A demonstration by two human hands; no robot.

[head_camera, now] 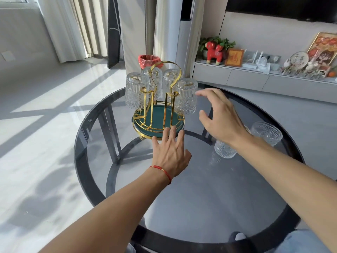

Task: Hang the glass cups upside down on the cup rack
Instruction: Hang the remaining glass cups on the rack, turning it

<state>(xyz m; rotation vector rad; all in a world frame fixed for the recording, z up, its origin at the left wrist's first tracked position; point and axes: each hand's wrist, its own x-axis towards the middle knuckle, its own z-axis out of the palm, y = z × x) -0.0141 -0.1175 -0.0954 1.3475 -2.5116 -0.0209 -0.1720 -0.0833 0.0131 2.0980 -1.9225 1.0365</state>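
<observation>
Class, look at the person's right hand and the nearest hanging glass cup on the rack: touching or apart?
Apart. In the head view the right hand is open, with a sliver of table visible between its fingers and the glass cup.

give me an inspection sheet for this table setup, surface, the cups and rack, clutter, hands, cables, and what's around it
Surface: round dark glass table, see-through, frame visible below.
Rack: gold cup rack with green base, standing at the table's far side.
Hung cups: four glass cups upside down on the rack; nearest at right.
Loose cups: two cups on the table at right; one in plain view, the other partly hidden by the right wrist.
Clutter: nothing seen on the table.
Hands: left hand open, fingertips at the rack's base; right hand open, empty, beside the nearest hung cup.
Cables: nothing seen.
Surroundings: red-lined bin behind the rack; shelf with ornaments at right; curtains at the back.
</observation>
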